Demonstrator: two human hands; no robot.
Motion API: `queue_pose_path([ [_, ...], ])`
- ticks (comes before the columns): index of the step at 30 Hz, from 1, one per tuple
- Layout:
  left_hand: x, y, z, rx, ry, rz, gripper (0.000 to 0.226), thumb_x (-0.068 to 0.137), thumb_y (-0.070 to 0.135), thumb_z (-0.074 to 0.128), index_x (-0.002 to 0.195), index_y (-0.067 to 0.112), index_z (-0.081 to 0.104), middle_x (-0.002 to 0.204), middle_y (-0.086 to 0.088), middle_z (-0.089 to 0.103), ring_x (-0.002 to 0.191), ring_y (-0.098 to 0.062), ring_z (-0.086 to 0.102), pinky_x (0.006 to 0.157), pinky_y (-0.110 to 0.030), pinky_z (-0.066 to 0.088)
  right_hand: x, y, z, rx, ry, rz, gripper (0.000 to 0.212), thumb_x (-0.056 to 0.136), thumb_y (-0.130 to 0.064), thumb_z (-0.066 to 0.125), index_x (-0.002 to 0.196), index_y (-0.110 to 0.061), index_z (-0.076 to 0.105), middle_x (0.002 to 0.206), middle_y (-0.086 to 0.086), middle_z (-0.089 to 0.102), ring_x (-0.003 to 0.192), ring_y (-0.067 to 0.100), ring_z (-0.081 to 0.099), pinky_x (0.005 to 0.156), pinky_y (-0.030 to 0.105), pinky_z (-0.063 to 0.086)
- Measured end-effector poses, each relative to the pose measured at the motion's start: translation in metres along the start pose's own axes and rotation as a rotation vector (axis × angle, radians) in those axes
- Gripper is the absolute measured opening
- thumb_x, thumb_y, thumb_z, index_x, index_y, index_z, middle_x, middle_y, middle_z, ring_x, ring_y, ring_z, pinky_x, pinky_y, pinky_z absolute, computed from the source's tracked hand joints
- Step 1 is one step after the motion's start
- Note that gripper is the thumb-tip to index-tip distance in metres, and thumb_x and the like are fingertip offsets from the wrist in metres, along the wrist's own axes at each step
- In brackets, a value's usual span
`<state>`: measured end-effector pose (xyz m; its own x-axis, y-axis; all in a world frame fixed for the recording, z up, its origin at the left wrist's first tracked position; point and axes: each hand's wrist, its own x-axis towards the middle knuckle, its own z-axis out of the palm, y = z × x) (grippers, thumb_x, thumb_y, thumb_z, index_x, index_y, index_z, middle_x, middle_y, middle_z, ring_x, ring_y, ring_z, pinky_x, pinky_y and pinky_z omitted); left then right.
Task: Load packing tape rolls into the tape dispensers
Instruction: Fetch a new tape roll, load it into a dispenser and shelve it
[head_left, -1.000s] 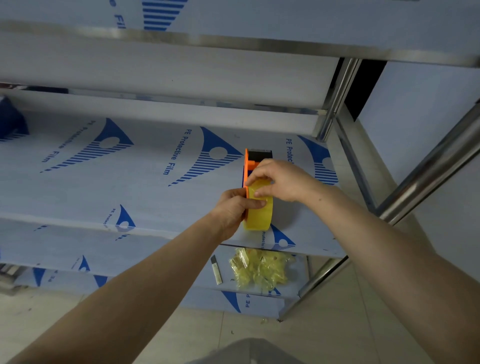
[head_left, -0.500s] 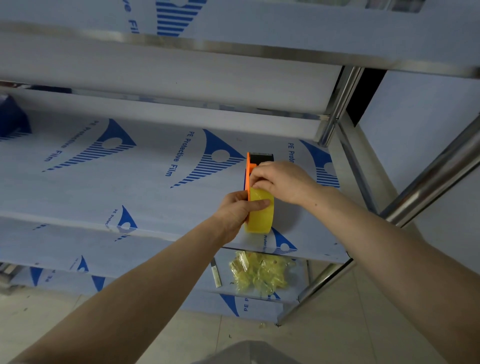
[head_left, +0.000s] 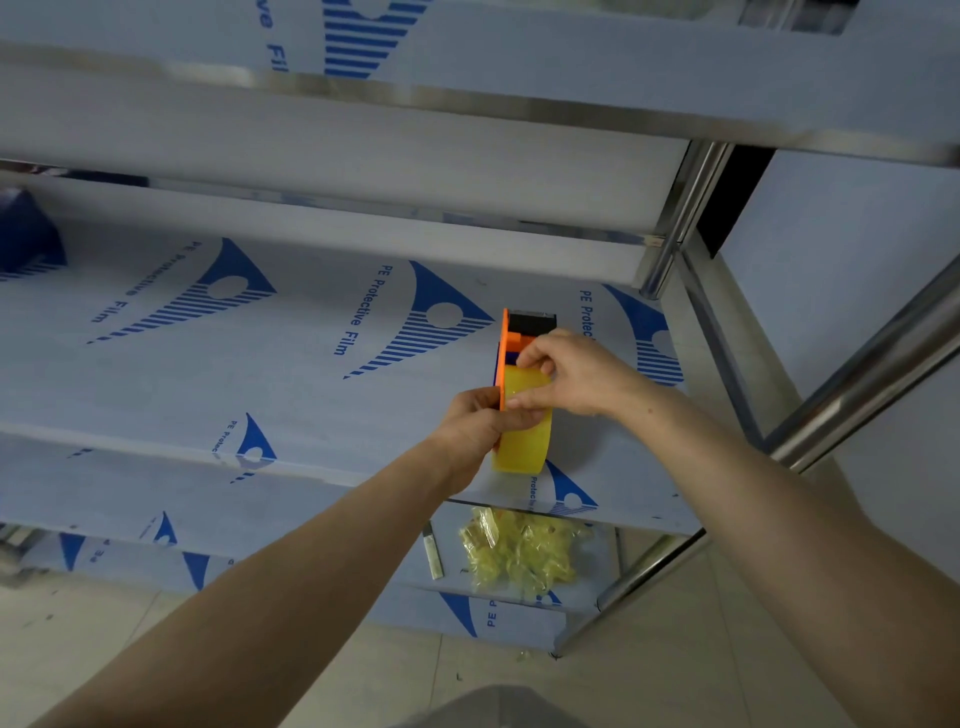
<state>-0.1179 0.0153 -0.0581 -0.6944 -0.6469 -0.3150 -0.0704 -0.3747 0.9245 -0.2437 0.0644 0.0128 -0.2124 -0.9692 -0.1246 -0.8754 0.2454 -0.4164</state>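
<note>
Both hands are closed above the middle shelf (head_left: 260, 374): left hand (head_left: 475, 423) grips the orange dispenser (head_left: 514, 340), right hand (head_left: 576, 374) pinches the yellow tape roll (head_left: 522, 452) seated in it; crumpled film (head_left: 519, 556) lies on the lower shelf (head_left: 311, 525).

A steel shelving rack (head_left: 673, 228) has shelves covered in white film (head_left: 291, 395) printed "PE Protective Film" with blue logos. On the lower shelf (head_left: 332, 540) lies a crumpled yellowish plastic wad (head_left: 519, 558), with a slim pale strip (head_left: 432, 552) just beside it. A dark blue object (head_left: 26, 236) sits at the far left. Below is a tiled floor (head_left: 675, 660).
</note>
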Motion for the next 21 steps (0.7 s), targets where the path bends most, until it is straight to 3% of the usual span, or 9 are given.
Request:
queue_pose_path([
  [2,0.000,-0.001,0.000,0.012,0.000,0.000,0.056,0.062,0.018,0.078,0.113,0.002,0.063,0.102,-0.011,0.068,0.101,-0.028,0.061,0.102,-0.051,0.041,-0.001,0.005,0.002,0.021,0.020,0.002,0.053,0.073,-0.040,0.074,0.118,-0.019,0.057,0.115,-0.003,0.050,0.103,0.011,0.050,0.082,0.025,0.042],
  [5,0.002,-0.003,-0.002,0.016,-0.010,0.001,0.042,0.073,0.010,0.075,0.112,0.002,0.063,0.100,-0.010,0.068,0.098,-0.026,0.062,0.103,-0.050,0.042,-0.006,0.010,0.002,0.056,0.064,-0.036,0.028,0.074,-0.033,0.076,0.094,-0.020,0.062,0.103,-0.003,0.053,0.099,0.015,0.055,0.080,0.026,0.044],
  [7,0.002,-0.002,-0.003,0.017,-0.016,0.003,0.040,0.076,0.008,0.072,0.113,0.001,0.063,0.101,-0.010,0.068,0.097,-0.025,0.062,0.100,-0.047,0.044,-0.007,0.010,0.000,0.054,0.068,-0.048,0.023,0.074,-0.032,0.076,0.088,-0.021,0.060,0.100,-0.005,0.052,0.097,0.014,0.054,0.080,0.027,0.043],
  [11,0.000,0.000,-0.003,0.021,-0.032,0.001,0.037,0.078,0.007,0.070,0.113,0.002,0.062,0.100,-0.009,0.068,0.094,-0.023,0.063,0.094,-0.042,0.047,-0.006,0.014,-0.004,0.109,0.036,-0.002,0.049,0.073,-0.031,0.076,0.117,-0.018,0.058,0.106,-0.005,0.053,0.096,0.009,0.053,0.079,0.022,0.042],
  [13,0.000,0.000,-0.004,0.020,-0.035,0.000,0.038,0.078,0.006,0.070,0.114,0.002,0.062,0.101,-0.009,0.067,0.094,-0.023,0.063,0.091,-0.039,0.049,-0.007,0.015,-0.004,0.127,0.029,-0.002,0.049,0.073,-0.030,0.077,0.116,-0.014,0.061,0.104,-0.005,0.052,0.098,0.011,0.056,0.083,0.026,0.048],
  [18,0.000,0.000,-0.003,0.025,-0.025,-0.002,0.037,0.077,0.007,0.071,0.112,0.003,0.063,0.100,-0.009,0.068,0.094,-0.023,0.064,0.095,-0.042,0.048,-0.011,0.013,-0.002,0.052,0.064,-0.068,0.021,0.072,-0.030,0.077,0.080,-0.020,0.060,0.092,-0.004,0.054,0.091,0.016,0.058,0.084,0.037,0.052],
  [21,-0.001,0.001,-0.003,0.031,-0.029,0.002,0.034,0.077,0.008,0.071,0.110,0.005,0.064,0.099,-0.008,0.069,0.094,-0.022,0.064,0.095,-0.042,0.047,-0.009,0.015,-0.002,0.036,0.055,-0.065,0.024,0.073,-0.031,0.076,0.069,-0.025,0.053,0.090,-0.004,0.053,0.088,0.016,0.057,0.082,0.036,0.052],
])
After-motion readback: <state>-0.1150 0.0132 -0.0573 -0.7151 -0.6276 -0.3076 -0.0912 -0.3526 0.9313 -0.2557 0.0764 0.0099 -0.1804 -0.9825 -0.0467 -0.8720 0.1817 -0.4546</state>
